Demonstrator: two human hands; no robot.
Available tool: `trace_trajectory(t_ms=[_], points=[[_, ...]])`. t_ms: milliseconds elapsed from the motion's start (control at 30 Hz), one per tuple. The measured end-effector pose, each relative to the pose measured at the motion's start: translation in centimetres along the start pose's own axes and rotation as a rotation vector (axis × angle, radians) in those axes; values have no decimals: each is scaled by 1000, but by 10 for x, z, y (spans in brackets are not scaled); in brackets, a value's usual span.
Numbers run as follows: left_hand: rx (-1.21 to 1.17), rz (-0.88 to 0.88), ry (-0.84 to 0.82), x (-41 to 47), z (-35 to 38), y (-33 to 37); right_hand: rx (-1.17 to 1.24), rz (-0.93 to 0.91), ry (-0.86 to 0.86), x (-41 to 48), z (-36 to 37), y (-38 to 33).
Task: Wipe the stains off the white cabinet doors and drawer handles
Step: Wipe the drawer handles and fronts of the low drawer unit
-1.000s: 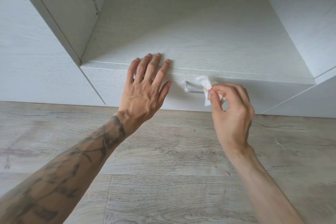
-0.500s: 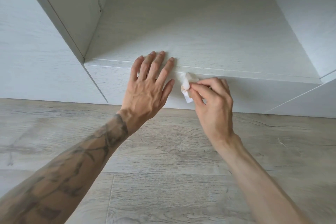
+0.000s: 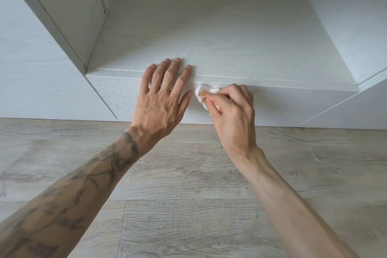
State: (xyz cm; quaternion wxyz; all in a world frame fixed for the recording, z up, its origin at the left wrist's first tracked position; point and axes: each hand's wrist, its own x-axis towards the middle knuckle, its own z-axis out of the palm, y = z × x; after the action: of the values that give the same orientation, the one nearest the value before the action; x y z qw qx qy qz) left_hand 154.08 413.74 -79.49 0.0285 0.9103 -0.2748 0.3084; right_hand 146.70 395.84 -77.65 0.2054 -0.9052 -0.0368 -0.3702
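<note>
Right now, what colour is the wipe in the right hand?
White wipe with an orange-tan stain; head view.

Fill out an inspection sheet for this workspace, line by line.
Surface: white drawer front below an open shelf.
Job's things: white wipe, orange-brown smudge on it, held against the drawer front.
Clutter: nothing seen.
Hands: left hand flat, fingers straight over the drawer's top edge; right hand pinches the wipe.
Cables: nothing seen.
Surroundings: grey wood-look floor; dark marks on the shelf's left wall.
</note>
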Motion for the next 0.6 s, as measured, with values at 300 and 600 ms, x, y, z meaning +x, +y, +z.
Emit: trace_trajectory(t_ms=[300, 600], points=[[-38, -14, -33, 1, -5, 2, -60, -1, 23, -21, -42, 49], [-47, -20, -57, 2, -7, 3, 289, 595, 76, -18, -57, 56]])
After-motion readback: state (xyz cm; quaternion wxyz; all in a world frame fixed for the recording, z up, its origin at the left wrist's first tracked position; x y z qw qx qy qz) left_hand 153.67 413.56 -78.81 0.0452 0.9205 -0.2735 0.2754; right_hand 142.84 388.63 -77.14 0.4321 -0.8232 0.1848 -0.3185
